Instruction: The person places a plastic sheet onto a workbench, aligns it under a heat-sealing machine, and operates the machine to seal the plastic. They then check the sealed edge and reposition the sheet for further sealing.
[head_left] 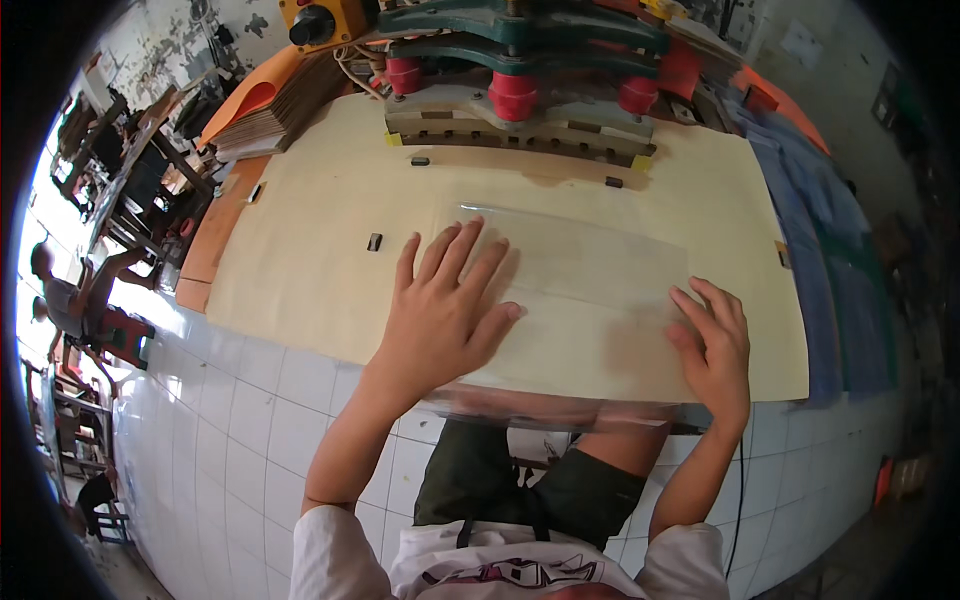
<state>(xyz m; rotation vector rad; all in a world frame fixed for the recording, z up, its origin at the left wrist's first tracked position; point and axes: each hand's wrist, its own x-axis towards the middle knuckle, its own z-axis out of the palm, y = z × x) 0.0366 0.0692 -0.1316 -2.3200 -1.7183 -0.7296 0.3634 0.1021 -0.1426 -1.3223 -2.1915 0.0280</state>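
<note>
The two hands are held well apart. The left hand (pixel 440 305) is spread palm down, its fingertips laid over the left part of a clear plastic sheet (pixel 590 262). By the right hand (pixel 718 350), nothing is seen to be gripped: its thumb and fingers are parted and half curled near the sheet's right edge, and whether the film is touched cannot be told. The sheet is spread between and ahead of the hands, on a cream board (pixel 310 215) by which the wooden desk (pixel 225 240) is largely covered. A small black block (pixel 375 242) is set just left of the left fingers. Beyond both hands, a green-framed press (pixel 520 62) with red cylinders (pixel 512 96) is seen. Blue sheeting (pixel 815 235) is draped to the right of the right hand.
</note>
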